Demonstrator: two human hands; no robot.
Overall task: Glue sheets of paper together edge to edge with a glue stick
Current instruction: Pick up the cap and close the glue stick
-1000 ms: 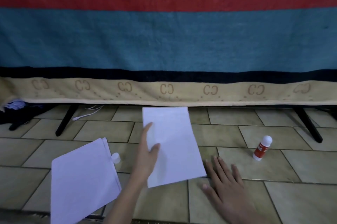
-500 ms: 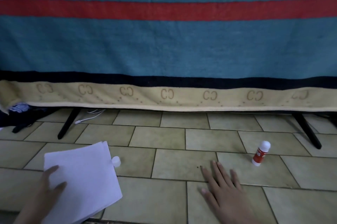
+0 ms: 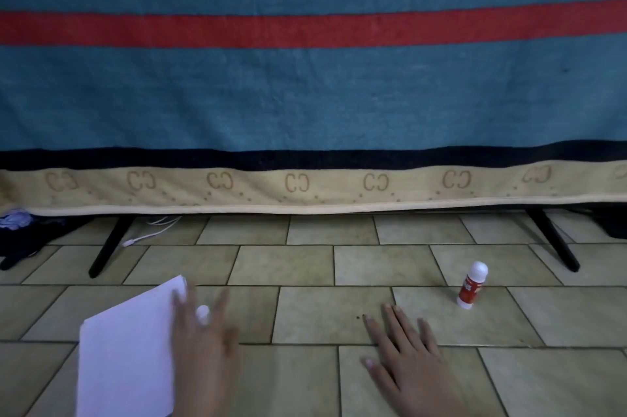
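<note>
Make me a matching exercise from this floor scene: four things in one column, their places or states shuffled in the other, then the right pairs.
Things
1. glue stick
2. paper stack
3. small white cap
4. right hand

Places or states
A. flat on the tiles, fingers spread
B. upright, far right, apart from both hands
C. lying at the lower left
D. just off the stack's right edge, at the left hand's fingers

Pairs: 1-B, 2-C, 3-D, 4-A

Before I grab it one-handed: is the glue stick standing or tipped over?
Standing: the glue stick rests on its base on the tile floor, leaning slightly.
</note>
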